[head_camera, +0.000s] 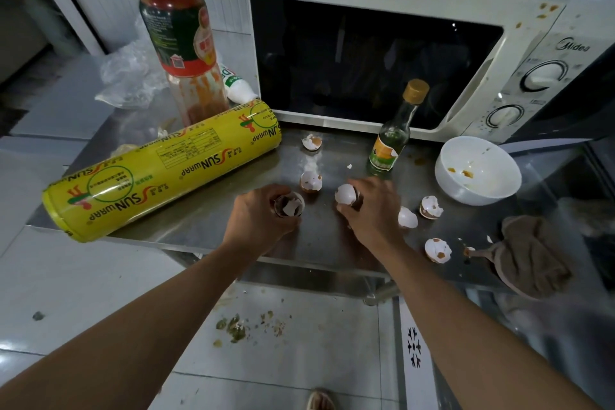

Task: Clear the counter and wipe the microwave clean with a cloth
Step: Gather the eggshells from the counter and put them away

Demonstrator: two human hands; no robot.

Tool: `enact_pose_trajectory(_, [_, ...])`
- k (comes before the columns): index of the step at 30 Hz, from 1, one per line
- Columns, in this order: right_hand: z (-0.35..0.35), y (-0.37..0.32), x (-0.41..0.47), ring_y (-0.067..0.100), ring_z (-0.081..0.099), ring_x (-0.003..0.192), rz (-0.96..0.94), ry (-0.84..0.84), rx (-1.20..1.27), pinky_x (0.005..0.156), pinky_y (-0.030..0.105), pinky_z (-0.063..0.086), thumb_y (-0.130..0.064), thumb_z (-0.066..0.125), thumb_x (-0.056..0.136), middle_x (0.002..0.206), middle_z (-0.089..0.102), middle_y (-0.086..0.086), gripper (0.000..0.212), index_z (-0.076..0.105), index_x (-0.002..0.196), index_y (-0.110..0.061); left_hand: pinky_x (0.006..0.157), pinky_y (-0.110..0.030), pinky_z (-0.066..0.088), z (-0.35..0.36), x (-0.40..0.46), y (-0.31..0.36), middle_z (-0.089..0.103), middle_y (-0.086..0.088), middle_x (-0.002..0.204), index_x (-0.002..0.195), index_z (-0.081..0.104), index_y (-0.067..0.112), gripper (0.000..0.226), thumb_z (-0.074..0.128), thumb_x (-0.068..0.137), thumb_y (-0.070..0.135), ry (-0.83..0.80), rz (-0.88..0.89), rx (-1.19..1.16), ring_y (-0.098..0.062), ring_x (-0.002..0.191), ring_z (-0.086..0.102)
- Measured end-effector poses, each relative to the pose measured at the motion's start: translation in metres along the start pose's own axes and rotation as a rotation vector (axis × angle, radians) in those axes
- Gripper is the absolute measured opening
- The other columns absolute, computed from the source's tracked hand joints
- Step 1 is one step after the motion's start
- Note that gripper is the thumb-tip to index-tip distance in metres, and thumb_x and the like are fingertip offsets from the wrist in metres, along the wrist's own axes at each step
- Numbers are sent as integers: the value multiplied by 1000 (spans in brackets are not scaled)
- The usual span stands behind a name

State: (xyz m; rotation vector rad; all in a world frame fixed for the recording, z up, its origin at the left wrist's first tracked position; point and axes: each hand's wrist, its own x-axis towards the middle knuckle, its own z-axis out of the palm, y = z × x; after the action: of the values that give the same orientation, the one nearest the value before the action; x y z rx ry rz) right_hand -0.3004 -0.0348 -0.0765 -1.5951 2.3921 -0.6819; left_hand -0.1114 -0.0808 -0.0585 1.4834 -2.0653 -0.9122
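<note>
Two bare forearms reach forward over a tiled floor (299, 343) toward a steel counter (319, 243). The left hand (259, 213) curls its fingers (283, 191) around a broken eggshell (290, 206), open side up with shell bits inside. The right hand (372, 210) grasps a white eggshell half (345, 194) at its fingertips, close beside the left hand's shell.

Just beyond the gap between the two sets of fingers sits another shell half (311, 181). To the right of the right hand's fingers lie three more shell pieces (407, 218), and further right a crumpled brown cloth (532, 256) rests at the counter's edge, partly over a wooden spoon (479, 253).

Left of the left fingers lies a large yellow roll of cling wrap (163, 173). Beyond the right fingers stands a small glass bottle (392, 140) with a gold cap, and to its right a white bowl (479, 173) smeared with sauce. Further back, behind the roll, stands a tall sauce bottle (183, 43) with an orange cap beside a crumpled clear plastic bag (129, 76).

Farthest from the fingers is the white microwave (416, 43), door closed, its top and front splattered with brown stains.
</note>
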Motion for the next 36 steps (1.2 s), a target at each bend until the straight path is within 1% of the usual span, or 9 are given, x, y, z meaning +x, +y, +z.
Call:
enact_pose_trajectory(3, [1,1,2,23,44,113,-2,-9,26,88,27,24,-26,74,76,121,58,2,45,61,119,-18,64,-5,37,0,5,0,65,8,94,106,67,22,43,82,66,21,-22,-16,12,-6,83,59])
enact_pose_trajectory(8, [2,1,3,22,45,117,-7,-51,86,97,27,28,-24,77,73,126,55,3,56,56,125,-15,64,-6,38,-2,11,2,65,9,95,108,66,22,44,82,67,22,-24,-17,24,-5,83,58])
enact_pose_trajectory(13, [3,2,6,21,51,108,-1,-54,142,84,17,27,-13,76,74,116,61,7,41,64,113,-11,57,0,36,-3,14,4,62,12,89,105,67,21,43,83,65,20,-15,-6,29,-2,80,57])
enact_pose_trajectory(19, [-3,-2,7,24,49,109,15,-71,169,89,29,36,-19,75,74,115,58,8,47,60,116,-8,61,-1,34,-2,19,0,69,3,100,107,67,21,44,82,66,21,-19,-25,42,-5,82,58])
enact_pose_trajectory(24, [-13,-9,29,29,54,110,20,11,160,93,37,44,-9,56,89,117,60,15,31,59,119,-1,56,-1,32,-2,25,-3,70,3,99,107,67,21,43,82,67,22,-2,-28,38,-3,79,55])
enact_pose_trajectory(27, [-15,-11,45,31,58,91,56,-55,98,76,35,48,3,46,88,97,63,18,22,65,97,1,55,-1,32,-4,30,-4,71,4,96,104,69,22,41,82,65,23,25,-28,29,-4,77,56])
enact_pose_trajectory(30, [-10,-14,56,24,49,71,51,-119,27,59,29,34,9,42,85,74,51,12,23,55,70,-4,55,-1,32,-6,33,-8,71,4,93,102,70,22,39,82,65,22,43,-27,18,-5,75,56])
enact_pose_trajectory(33, [-4,-17,64,21,46,70,32,-113,-54,51,23,29,9,45,86,76,52,14,22,56,71,-4,57,-2,33,-8,36,-10,71,3,94,102,70,21,39,82,65,22,48,-20,14,-4,75,55])
enact_pose_trajectory(36, [1,-19,72,27,58,78,49,-82,-162,60,29,44,10,47,87,90,63,20,19,64,89,5,66,-13,39,-10,40,-13,71,2,97,105,69,21,42,82,65,22,49,-22,11,-5,80,57])
